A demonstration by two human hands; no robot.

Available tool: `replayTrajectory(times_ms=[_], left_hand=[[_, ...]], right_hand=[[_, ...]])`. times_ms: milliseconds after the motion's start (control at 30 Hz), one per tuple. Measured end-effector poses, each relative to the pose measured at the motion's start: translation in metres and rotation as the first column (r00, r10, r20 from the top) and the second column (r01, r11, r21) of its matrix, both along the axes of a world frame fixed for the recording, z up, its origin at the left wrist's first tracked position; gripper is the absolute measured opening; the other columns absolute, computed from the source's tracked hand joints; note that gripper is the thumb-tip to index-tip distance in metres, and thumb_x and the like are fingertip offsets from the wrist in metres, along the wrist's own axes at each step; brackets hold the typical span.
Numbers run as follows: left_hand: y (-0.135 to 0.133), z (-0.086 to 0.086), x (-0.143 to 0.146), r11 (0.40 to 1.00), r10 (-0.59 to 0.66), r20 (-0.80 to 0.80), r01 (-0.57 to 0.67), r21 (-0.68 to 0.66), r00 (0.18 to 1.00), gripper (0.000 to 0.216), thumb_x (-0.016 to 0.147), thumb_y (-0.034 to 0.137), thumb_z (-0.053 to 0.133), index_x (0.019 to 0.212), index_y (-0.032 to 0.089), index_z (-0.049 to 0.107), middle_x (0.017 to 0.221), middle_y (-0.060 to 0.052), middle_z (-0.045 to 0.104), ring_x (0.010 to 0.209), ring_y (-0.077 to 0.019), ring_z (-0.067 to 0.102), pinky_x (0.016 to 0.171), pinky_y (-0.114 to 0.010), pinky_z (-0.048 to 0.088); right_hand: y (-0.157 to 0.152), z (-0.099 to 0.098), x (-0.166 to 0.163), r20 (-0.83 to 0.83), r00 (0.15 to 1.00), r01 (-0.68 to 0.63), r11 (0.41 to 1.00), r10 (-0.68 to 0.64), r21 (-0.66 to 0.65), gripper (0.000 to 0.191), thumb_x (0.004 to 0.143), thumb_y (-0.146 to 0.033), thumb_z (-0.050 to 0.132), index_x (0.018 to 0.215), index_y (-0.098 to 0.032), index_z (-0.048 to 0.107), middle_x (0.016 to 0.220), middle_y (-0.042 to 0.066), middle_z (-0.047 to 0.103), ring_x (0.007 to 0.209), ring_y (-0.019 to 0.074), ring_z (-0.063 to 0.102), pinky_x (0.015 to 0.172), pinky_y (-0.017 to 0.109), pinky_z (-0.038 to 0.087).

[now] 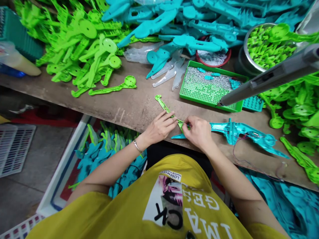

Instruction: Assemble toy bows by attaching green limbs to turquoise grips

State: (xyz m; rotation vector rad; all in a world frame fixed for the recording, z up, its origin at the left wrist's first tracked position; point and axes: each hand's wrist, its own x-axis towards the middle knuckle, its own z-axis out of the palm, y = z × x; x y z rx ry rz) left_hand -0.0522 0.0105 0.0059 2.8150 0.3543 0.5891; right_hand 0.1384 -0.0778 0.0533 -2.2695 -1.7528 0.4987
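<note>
A narrow light-green plastic part (pixel 161 103) with a hooked far end lies slantwise on the bench. Across its middle, my left hand (pixel 161 126) rests with the fingers stretched out over it. My right hand (pixel 197 131) is pinched at the near end of this part; what its fingertips hold is hidden. Beneath and to the right of that hand lies a long turquoise plastic shell (pixel 233 132), shaped like a toy gun half, with thin dark-red wires running along it. Its left tip shows below my hands.
Piles of green parts (pixel 87 46) and turquoise shells (pixel 159 25) cover the back. A green tray (pixel 199 91) holds small screws. A grey power screwdriver (pixel 269 76) hangs at right, near a metal pot (pixel 245 49). Below the bench stands a white crate (pixel 53 189) of parts.
</note>
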Motion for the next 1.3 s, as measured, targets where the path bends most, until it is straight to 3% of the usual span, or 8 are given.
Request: replayTrajectory(times_ms=[367,567,700,833,1000,1300], left_hand=[[-0.008,0.015,0.002,1.000,0.015,-0.131,-0.014,0.014,0.991,0.044,0.099,0.030,0.057,0.143,0.025,0.054,0.128,-0.013,0.065,0.143,-0.0349,0.047,0.119,-0.063,0.035],[-0.010,0.016,0.003,0.997,0.030,-0.151,-0.020,0.068,0.988,0.041,0.100,0.030,0.055,0.141,0.022,0.055,0.128,-0.013,0.064,0.143,-0.0341,0.046,0.118,-0.061,0.035],[-0.010,0.015,0.004,0.995,0.045,-0.154,-0.032,0.091,0.987,0.044,0.101,0.034,0.056,0.144,0.027,0.052,0.129,-0.011,0.063,0.142,-0.0327,0.046,0.118,-0.059,0.036],[-0.010,0.018,0.006,0.992,0.053,-0.217,-0.027,0.123,0.975,0.049,0.101,0.033,0.055,0.150,0.034,0.046,0.127,-0.010,0.062,0.141,-0.0325,0.046,0.117,-0.060,0.036],[-0.012,0.025,0.009,0.995,0.063,-0.264,-0.039,0.095,0.962,0.046,0.102,0.031,0.053,0.147,0.033,0.050,0.128,-0.012,0.061,0.140,-0.0331,0.046,0.112,-0.057,0.040],[-0.014,0.031,0.010,0.991,0.069,-0.329,-0.028,0.128,0.942,0.046,0.103,0.027,0.048,0.149,0.027,0.049,0.130,-0.015,0.060,0.140,-0.0352,0.045,0.110,-0.055,0.043]], right_hand=[[-0.006,0.004,-0.005,0.136,0.990,-0.034,0.999,0.037,-0.024,0.025,0.095,-0.032,0.049,0.087,-0.020,0.070,0.090,0.008,0.074,0.067,0.0182,0.060,0.057,0.033,0.020],[-0.004,0.011,0.013,-0.012,0.991,-0.130,0.991,0.130,-0.031,0.025,0.094,-0.027,0.049,0.089,-0.019,0.072,0.091,0.009,0.074,0.079,0.0223,0.066,0.064,0.032,0.033],[-0.006,0.011,0.025,-0.122,0.973,-0.193,0.981,0.196,0.037,0.024,0.092,-0.017,0.046,0.101,-0.018,0.069,0.096,0.010,0.075,0.084,0.0221,0.067,0.072,0.031,0.040],[-0.012,0.008,0.025,-0.104,0.978,-0.172,0.981,0.180,0.086,0.019,0.092,-0.017,0.047,0.100,-0.016,0.065,0.087,0.009,0.072,0.077,0.0216,0.065,0.072,0.031,0.041],[-0.017,0.007,0.019,-0.079,0.989,-0.119,0.990,0.125,0.079,0.015,0.090,-0.018,0.050,0.091,-0.017,0.065,0.081,0.009,0.071,0.076,0.0225,0.067,0.071,0.031,0.041],[-0.016,0.017,0.020,-0.153,0.988,0.001,1.000,-0.005,-0.026,0.020,0.096,-0.028,0.051,0.095,-0.018,0.068,0.085,0.009,0.076,0.077,0.0229,0.069,0.070,0.032,0.039]])
